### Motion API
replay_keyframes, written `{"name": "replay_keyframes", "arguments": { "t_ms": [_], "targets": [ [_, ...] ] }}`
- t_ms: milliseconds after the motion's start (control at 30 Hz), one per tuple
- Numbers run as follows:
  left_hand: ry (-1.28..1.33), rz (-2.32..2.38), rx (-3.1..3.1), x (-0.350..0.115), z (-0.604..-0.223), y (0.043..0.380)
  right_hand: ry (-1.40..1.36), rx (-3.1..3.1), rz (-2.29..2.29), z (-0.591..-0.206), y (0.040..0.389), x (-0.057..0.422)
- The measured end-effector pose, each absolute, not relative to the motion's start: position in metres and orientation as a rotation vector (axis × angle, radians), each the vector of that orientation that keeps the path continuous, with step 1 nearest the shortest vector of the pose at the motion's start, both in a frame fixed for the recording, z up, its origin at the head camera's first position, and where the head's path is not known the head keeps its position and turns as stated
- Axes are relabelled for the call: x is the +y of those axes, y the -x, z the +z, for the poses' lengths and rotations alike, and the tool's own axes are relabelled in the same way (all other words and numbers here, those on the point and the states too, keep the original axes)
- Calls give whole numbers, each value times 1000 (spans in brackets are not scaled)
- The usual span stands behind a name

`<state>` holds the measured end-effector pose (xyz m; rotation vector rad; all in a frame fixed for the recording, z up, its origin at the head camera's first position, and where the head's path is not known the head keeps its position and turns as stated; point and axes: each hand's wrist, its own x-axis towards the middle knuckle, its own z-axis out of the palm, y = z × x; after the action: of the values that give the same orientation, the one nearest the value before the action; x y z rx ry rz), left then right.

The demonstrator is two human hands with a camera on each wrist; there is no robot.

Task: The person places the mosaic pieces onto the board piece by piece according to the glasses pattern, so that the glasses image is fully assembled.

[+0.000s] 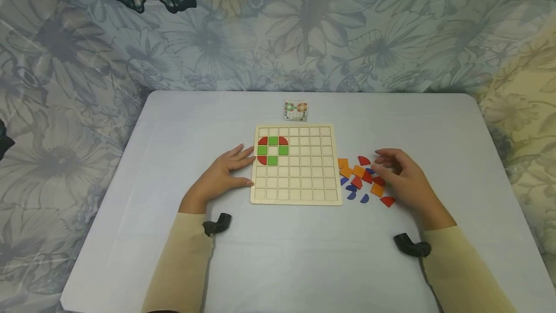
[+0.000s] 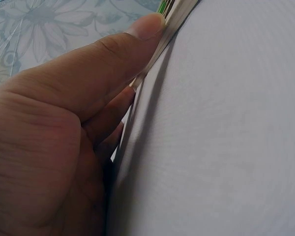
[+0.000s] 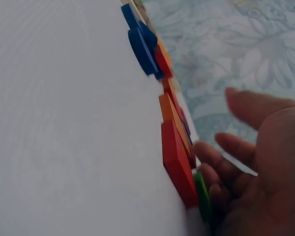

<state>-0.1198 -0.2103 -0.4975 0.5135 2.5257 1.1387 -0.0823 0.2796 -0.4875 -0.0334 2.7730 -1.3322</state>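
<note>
A wooden grid board [image 1: 310, 177] lies on the table. Red quarter-circle tiles [image 1: 283, 140] and green square tiles [image 1: 272, 160] form a ring in its upper left part. My left hand [image 1: 222, 174] touches the board's left edge with fingertips and thumb, fingers extended. To the right of the board, my right hand [image 1: 408, 182] is beside a loose pile, its thumb apart from the loosely bent fingers. In the right wrist view a green tile [image 3: 202, 196] stands close to those fingers, next to a red tile [image 3: 177, 162]; nothing shows between thumb and fingers.
The pile mixes orange squares [image 1: 377, 190], red quarter-circles [image 1: 388, 201] and blue half-circles [image 1: 365, 198], some overlapping. A small pattern card [image 1: 296, 110] lies beyond the board. A white table [image 1: 304, 255] carries everything, with floral cloth [image 1: 304, 28] behind it.
</note>
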Motion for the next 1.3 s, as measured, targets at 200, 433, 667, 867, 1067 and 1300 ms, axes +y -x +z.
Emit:
{"name": "replay_keyframes", "arguments": {
  "t_ms": [200,433,667,867,1067,1300],
  "targets": [
    [-517,1133,2529,-211,-498,120,68,2838,-1151,-488,95,268],
    [-504,1126,2527,-209,-497,121,57,2879,-988,-488,103,262],
    [-489,1130,2530,-209,-496,120,53,2872,-957,-483,106,256],
    [-479,1137,2527,-209,-496,120,77,2895,-932,-482,107,252],
    [-479,1141,2523,-209,-496,120,80,2891,-938,-480,109,248],
    [-469,1135,2522,-208,-495,120,87,2838,-1000,-477,111,242]
  ]
}}
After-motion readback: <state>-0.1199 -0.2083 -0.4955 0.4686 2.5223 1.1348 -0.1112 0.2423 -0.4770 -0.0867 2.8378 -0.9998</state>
